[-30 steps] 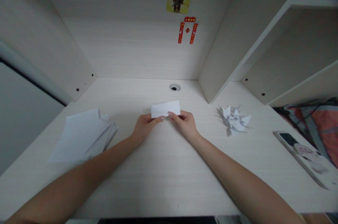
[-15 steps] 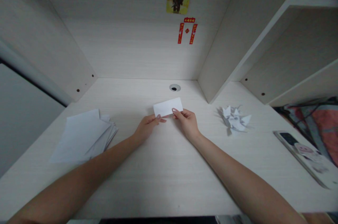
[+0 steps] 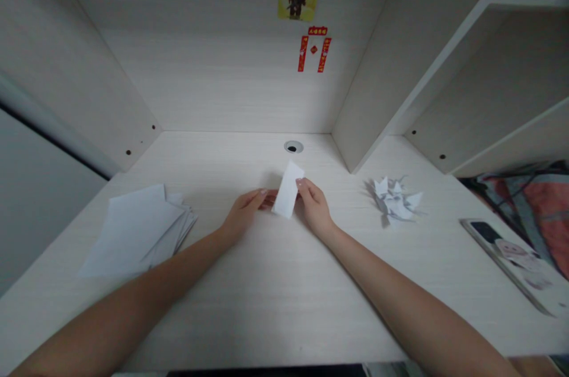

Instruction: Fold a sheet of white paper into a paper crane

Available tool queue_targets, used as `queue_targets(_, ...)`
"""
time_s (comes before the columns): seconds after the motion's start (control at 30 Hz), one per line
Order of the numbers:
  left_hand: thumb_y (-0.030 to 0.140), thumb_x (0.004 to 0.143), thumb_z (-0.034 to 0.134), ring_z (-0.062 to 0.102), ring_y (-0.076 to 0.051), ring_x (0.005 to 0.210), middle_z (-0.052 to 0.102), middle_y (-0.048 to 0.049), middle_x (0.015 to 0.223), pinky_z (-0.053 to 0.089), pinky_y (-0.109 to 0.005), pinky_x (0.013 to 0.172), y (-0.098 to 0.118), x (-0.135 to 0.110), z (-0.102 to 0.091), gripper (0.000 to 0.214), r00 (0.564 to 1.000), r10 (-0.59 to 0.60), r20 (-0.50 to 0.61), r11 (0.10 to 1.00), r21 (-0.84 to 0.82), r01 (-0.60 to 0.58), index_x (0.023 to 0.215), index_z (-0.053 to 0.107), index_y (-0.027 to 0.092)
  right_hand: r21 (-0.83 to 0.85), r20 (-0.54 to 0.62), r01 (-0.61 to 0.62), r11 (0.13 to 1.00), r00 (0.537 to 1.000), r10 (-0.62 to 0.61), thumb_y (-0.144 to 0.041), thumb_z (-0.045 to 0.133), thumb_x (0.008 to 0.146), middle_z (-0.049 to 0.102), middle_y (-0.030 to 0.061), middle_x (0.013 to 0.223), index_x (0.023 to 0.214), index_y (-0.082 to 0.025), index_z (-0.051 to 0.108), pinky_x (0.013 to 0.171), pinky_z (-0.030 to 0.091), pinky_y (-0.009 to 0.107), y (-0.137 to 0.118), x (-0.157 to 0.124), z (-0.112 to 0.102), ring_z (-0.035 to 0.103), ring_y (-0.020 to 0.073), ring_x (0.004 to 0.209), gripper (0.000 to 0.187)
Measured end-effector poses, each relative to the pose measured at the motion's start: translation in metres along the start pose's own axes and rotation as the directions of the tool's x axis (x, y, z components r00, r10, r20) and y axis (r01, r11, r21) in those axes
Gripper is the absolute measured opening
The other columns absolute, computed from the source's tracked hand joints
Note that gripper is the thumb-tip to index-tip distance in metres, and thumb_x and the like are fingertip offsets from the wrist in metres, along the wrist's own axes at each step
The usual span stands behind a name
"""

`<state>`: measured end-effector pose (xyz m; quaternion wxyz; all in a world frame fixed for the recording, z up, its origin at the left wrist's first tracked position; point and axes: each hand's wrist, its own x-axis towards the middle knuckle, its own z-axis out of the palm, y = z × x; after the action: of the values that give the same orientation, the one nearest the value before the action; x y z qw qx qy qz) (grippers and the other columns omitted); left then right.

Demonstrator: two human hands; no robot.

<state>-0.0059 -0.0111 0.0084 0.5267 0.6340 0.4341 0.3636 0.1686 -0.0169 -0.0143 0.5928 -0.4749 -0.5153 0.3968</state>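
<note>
A small white paper (image 3: 287, 190), folded into a narrow strip, stands with its long side slanting away from the person, between two bare hands over the middle of the counter (image 3: 249, 306). Half a second earlier it lay crosswise with both thumbs on its face; now it has been swung roughly a quarter turn, its far end leaning right. The right hand (image 3: 315, 202) has the paper by its right edge, grip closed in a pinch with the thumb on top. The left hand (image 3: 243, 211) has given up its thumb hold: the thumb sits just left of the paper, slightly parted from the fingers, which reach to the near left edge and perhaps behind it; whether they touch it cannot be told. The change suggests a pause between folds, with the strip being reoriented and the right hand apparently bearing most of it. Farther out, loose sheets (image 3: 128, 229) lie fanned to the left, while a cluster of folded paper pieces (image 3: 395, 199) rests to the right, well apart from the hands; neither appears disturbed. Beyond the cluster lies what looks like a phone (image 3: 511, 264), near a red and grey cloth (image 3: 544, 205) at the right edge.
</note>
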Motion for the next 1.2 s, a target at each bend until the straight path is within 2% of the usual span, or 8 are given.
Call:
queue_targets(0.1, 0.046, 0.083, 0.043, 0.060, -0.017, 0.069, 0.069, -0.0039, 0.071, 0.045, -0.027, 0.068, 0.002, -0.001, 0.000, 0.040, 1.000, 0.005, -0.007, 1.000, -0.021, -0.005, 0.072, 0.069, 0.017, -0.092, 0.073, 0.000, 0.996, 0.997, 0.007, -0.047, 0.049, 0.083, 0.045, -0.0029, 0.058, 0.062, -0.020, 0.050, 0.058, 0.036, 0.024, -0.004, -0.004, 0.002, 0.044, 0.0127, 0.058, 0.034)
queue_targets(0.17, 0.045, 0.082, 0.045, 0.056, -0.015, 0.062, 0.064, -0.0016, 0.061, 0.043, -0.026, 0.063, 0.003, -0.002, 0.000, 0.039, 1.000, 0.012, -0.011, 1.000, 0.005, -0.012, 0.062, 0.064, 0.017, -0.099, 0.071, -0.006, 0.995, 0.997, 0.013, -0.047, 0.052, 0.081, 0.047, -0.0028, 0.059, 0.064, -0.020, 0.053, 0.058, 0.037, 0.024, -0.005, -0.005, 0.001, 0.045, 0.0127, 0.059, 0.033)
queue_targets(0.3, 0.042, 0.080, 0.048, 0.049, -0.012, 0.055, 0.056, 0.0017, 0.055, 0.039, -0.023, 0.058, 0.005, -0.002, -0.001, 0.036, 0.999, 0.037, 0.002, 0.997, 0.073, -0.037, 0.057, 0.060, 0.017, -0.102, 0.050, -0.019, 0.995, 0.998, 0.024, -0.047, 0.055, 0.079, 0.052, -0.0022, 0.059, 0.064, -0.019, 0.057, 0.058, 0.038, 0.024, -0.004, -0.002, 0.000, 0.047, 0.0128, 0.059, 0.031)
queue_targets(0.43, 0.041, 0.080, 0.049, 0.051, -0.013, 0.057, 0.059, 0.0011, 0.059, 0.040, -0.023, 0.059, 0.005, -0.002, -0.001, 0.032, 0.999, 0.029, 0.021, 0.997, 0.066, -0.030, 0.064, 0.063, 0.017, -0.096, 0.047, -0.029, 0.995, 0.998, 0.033, -0.046, 0.060, 0.075, 0.058, -0.0009, 0.063, 0.068, -0.019, 0.062, 0.059, 0.040, 0.024, -0.001, -0.003, 0.001, 0.051, 0.0134, 0.060, 0.028)
queue_targets(0.6, 0.040, 0.080, 0.051, 0.059, -0.016, 0.072, 0.066, -0.0023, 0.075, 0.044, -0.025, 0.072, 0.004, -0.002, 0.000, 0.029, 0.998, 0.020, 0.061, 1.000, -0.001, -0.020, 0.080, 0.068, 0.017, -0.158, 0.081, 0.038, 0.987, 0.996, -0.025, -0.044, 0.065, 0.073, 0.064, 0.0018, 0.070, 0.095, -0.020, 0.070, 0.064, 0.044, 0.027, 0.002, -0.007, 0.003, 0.055, 0.0149, 0.063, 0.034)
queue_targets(0.8, 0.038, 0.080, 0.053, 0.060, -0.016, 0.074, 0.066, -0.0014, 0.072, 0.045, -0.025, 0.072, 0.009, -0.004, 0.000, 0.027, 0.995, 0.050, 0.082, 0.998, -0.027, -0.048, 0.072, 0.068, 0.017, -0.233, 0.145, 0.130, 0.964, 0.985, -0.098, -0.042, 0.066, 0.073, 0.065, 0.0034, 0.076, 0.110, -0.022, 0.066, 0.067, 0.046, 0.029, -0.005, -0.011, 0.001, 0.057, 0.0153, 0.067, 0.042)
queue_targets(1.03, 0.038, 0.079, 0.055, 0.062, -0.018, 0.079, 0.070, -0.0038, 0.086, 0.046, -0.027, 0.077, 0.006, -0.002, 0.000, 0.029, 0.997, 0.051, 0.063, 0.998, -0.038, -0.049, 0.092, 0.070, 0.017, -0.272, 0.269, 0.233, 0.934, 0.950, -0.159, -0.041, 0.058, 0.080, 0.064, 0.0033, 0.079, 0.121, -0.023, 0.059, 0.069, 0.045, 0.029, -0.008, -0.011, -0.002, 0.057, 0.0158, 0.071, 0.044)
queue_targets(1.2, 0.039, 0.079, 0.055, 0.062, -0.019, 0.081, 0.071, -0.0045, 0.086, 0.046, -0.027, 0.076, -0.002, 0.000, -0.001, 0.032, 0.997, 0.045, 0.068, 0.998, -0.055, -0.041, 0.095, 0.070, 0.016, -0.275, 0.284, 0.286, 0.918, 0.936, -0.207, -0.041, 0.073, 0.066, 0.066, 0.0030, 0.080, 0.126, -0.023, 0.054, 0.068, 0.045, 0.029, -0.007, -0.012, -0.002, 0.056, 0.0159, 0.071, 0.066)
